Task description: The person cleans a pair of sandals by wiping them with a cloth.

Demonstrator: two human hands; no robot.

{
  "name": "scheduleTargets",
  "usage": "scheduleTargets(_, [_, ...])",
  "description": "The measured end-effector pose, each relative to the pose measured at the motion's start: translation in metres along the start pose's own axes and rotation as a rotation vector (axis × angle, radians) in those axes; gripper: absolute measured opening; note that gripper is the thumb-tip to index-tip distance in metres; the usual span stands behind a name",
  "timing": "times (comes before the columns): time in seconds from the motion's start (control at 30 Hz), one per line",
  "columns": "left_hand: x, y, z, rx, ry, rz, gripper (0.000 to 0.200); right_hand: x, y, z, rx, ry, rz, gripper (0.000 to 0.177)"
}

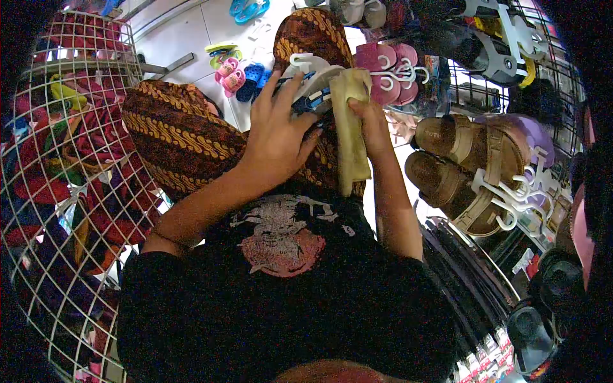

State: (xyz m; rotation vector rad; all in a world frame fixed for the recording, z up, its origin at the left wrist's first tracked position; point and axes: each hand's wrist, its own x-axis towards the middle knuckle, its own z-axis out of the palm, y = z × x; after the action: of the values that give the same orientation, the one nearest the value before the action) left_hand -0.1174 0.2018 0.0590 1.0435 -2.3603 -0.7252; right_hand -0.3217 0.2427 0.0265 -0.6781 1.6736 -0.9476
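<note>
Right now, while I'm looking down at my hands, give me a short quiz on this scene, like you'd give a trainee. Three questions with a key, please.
1. Which of the person's hands grips the pale yellow cloth?

2. True or false: the brown sandals are on the left side of the picture.

3. Which pattern shows on the fabric over the knees?
A) Green checks
B) White with blue dots
C) Dark brown with golden swirling bands

Key:
1. The right hand.
2. False; they are on the right side.
3. C
</note>
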Motion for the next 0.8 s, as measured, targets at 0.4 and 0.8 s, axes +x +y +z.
scheduleTargets(0.4, [0.000, -0.002, 0.006, 0.019, 0.056, 0.048, 0.021, -0.005, -0.015, -0.001, -0.001, -0.030, 0.141, 0.048])
scheduleTargets(0.8, [0.006, -0.022, 0.000, -0.220, 0.129, -0.014, 0.019, -0.002, -0.019, 0.000, 0.012, -0.097, 0.110, 0.050])
